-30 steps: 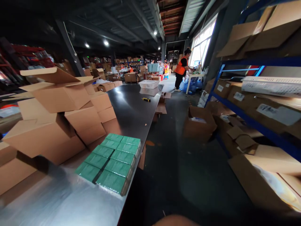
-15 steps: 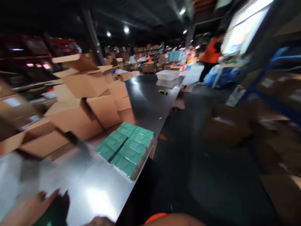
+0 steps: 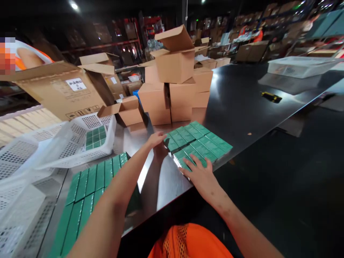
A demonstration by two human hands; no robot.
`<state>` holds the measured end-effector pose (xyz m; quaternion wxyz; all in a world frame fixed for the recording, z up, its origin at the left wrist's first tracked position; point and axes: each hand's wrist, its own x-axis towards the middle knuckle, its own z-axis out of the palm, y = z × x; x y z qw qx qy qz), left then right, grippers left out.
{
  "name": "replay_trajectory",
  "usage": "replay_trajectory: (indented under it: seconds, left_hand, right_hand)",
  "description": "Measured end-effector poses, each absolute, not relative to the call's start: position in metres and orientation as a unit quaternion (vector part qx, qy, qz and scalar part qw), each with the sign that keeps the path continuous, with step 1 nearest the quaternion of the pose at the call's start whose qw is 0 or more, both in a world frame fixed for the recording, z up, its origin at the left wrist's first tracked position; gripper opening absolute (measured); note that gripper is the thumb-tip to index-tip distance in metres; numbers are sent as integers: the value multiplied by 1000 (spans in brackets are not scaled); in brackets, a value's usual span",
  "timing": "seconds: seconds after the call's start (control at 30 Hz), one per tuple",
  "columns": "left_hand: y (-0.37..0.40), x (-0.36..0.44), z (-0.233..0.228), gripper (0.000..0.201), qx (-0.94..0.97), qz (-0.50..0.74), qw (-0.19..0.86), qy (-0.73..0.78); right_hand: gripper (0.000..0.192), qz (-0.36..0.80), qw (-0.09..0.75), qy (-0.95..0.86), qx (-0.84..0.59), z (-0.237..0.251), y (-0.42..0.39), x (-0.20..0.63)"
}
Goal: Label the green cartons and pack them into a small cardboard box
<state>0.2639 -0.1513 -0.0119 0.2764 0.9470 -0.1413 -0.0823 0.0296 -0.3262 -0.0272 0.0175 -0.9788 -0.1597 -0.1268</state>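
Note:
A flat block of small green boxes point(image 3: 199, 141), set in two rows, lies on the dark metal table near its front edge. My right hand point(image 3: 200, 172) rests on the block's near side with its fingers spread. At the block's left end is my left hand point(image 3: 156, 139), its fingers reaching out against the corner and partly hard to see. Neither hand is wrapped round anything. A second, larger group of green boxes point(image 3: 88, 179) lies to the left, partly covered by my left forearm.
White perforated baskets point(image 3: 80, 157) stand at the left, one with green boxes inside. Open brown cartons point(image 3: 176, 66) are stacked behind the block. A yellow-and-black tool point(image 3: 271, 97) and a white tray point(image 3: 301, 67) sit farther right. Part of a person in orange point(image 3: 23, 59) shows at left.
My view has swung left, bringing the baskets and the second group of green boxes into sight. Both hands have come up from the bottom of the view to the green block.

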Motion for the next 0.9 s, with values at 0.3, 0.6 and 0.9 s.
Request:
replay_trajectory:
  seconds: [0.3, 0.6, 0.9]
  left_hand:
    - [-111, 257, 9, 36, 967, -109, 149, -173]
    - [-16, 218, 21, 47, 988, -126, -21, -81]
    - [-18, 225, 21, 61, 985, -155, -31, -72]
  right_hand:
    - [48, -124, 273, -221, -928, -49, -289, 24]
    - [46, -28, 477, -250, -842, -62, -187, 18]
    - [73, -26, 436, -284, -854, -40, -224, 17]
